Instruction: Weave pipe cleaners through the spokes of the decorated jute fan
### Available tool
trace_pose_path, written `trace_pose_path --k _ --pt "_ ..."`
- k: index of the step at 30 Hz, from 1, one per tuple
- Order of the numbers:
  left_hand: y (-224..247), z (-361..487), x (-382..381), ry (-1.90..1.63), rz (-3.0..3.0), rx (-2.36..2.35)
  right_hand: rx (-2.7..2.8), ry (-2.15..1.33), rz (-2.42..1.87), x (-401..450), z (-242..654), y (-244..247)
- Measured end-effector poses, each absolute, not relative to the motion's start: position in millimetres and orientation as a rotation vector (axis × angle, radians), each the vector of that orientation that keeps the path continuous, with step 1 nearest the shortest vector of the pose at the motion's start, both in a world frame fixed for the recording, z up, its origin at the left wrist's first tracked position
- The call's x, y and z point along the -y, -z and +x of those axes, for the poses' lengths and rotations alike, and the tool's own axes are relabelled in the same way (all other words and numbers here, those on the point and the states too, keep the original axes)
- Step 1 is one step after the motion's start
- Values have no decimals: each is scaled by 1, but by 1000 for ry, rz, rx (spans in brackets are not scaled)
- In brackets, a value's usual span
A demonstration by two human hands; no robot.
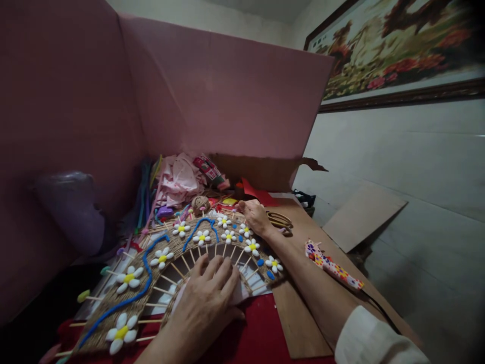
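Note:
A half-round fan of wooden sticks and twine (161,242) lies in front of me. White clay flowers with yellow centres (162,258), blue dots and a wavy blue strip (149,277) decorate its band. My left hand (208,293) rests palm down over the fan's inner curve, fingers extended across the stick ends. At the fan's far right edge is my right hand (255,217), its fingers curled together; whatever they hold, if anything, is hidden. Coloured clay tips, such as a yellow one (83,296), cap sticks along the outer edge.
Behind the fan are a twine ball (200,204), a crumpled pink cloth (180,179) and red paper (259,192). Scissors (280,221) lie right of my right hand. A flower-patterned glue gun (335,268) with a cord rests on cardboard (299,318). Pink panels (227,96) stand behind.

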State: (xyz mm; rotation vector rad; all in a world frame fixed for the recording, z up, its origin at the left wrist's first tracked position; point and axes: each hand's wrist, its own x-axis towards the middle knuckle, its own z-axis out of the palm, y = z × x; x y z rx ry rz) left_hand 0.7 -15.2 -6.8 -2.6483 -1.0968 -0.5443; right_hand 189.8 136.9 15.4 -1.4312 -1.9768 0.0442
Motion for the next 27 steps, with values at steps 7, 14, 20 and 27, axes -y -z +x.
trace_pose_path --k 7,14,20,27 --pt "7 0 16 561 -2662 1097 1997 -39 -1390 -132 185 -18" --pt "9 0 16 584 -2648 1080 2014 -21 -1359 -134 186 -16" --pt "9 0 16 572 -2655 1087 2029 -25 -1355 -134 185 -17" --pt "9 0 15 599 -2662 1064 2042 -29 -1368 -133 185 -18"
